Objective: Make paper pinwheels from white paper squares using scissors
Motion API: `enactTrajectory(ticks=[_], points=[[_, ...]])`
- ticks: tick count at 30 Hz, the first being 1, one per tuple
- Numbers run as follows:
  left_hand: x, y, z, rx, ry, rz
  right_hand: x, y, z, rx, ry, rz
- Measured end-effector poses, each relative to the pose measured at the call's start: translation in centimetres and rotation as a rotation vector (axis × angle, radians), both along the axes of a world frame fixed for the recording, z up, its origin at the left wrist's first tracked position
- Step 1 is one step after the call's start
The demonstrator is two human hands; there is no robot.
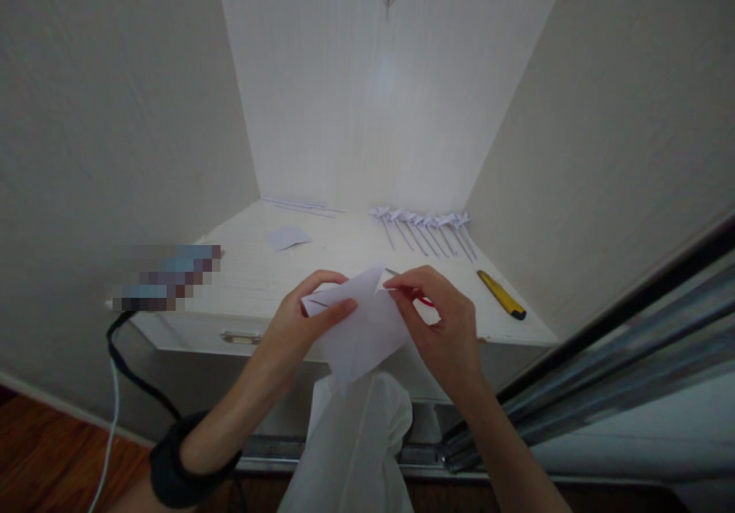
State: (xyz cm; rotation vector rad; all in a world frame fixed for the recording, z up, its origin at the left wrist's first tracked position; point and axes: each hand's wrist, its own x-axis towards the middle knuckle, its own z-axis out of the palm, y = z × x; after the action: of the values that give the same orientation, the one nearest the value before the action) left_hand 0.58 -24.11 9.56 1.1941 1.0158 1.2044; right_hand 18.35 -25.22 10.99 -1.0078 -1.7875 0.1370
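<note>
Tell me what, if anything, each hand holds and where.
White paper: the left hand grips its left side, thumb on top; the right hand pinches its upper right edge.

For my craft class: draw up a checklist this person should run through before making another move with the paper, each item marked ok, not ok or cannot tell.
1. Left hand has a firm hold on the white paper sheet: ok, thumb on top.
2. Right hand has the sheet's edge: ok, fingertips pinch it.
3. Sheet lies flat on the white tabletop: not ok, it is held up, bent, at the front edge.
4. All cuts complete: cannot tell; a slit shows near the left thumb, but the hands hide parts.
5. Yellow utility knife lies apart from both hands: ok.
6. Red item is clear of the right hand: cannot tell, mostly hidden behind it.
</note>
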Motion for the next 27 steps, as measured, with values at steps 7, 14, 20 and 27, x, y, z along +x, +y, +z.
enactTrajectory(ticks=[7,14,20,27], points=[[-0.84,0.59,0.89,0.056,0.049,-0.170,0.25,0.05,-0.22,-0.158,-0.074,0.117],[-0.42,0.32,0.69,-0.004,0.027,-0.267,0.22,-0.14,-0.36,-0.279,0.053,0.123],[-0.74,-0.06,1.05,-0.056,0.018,-0.274,0.39,-0.37,-0.49,-0.360,0.144,0.142],[-0.60,0.18,0.71,-0.056,0.031,-0.357,0.11,-0.42,-0.40,-0.377,0.174,0.182]])
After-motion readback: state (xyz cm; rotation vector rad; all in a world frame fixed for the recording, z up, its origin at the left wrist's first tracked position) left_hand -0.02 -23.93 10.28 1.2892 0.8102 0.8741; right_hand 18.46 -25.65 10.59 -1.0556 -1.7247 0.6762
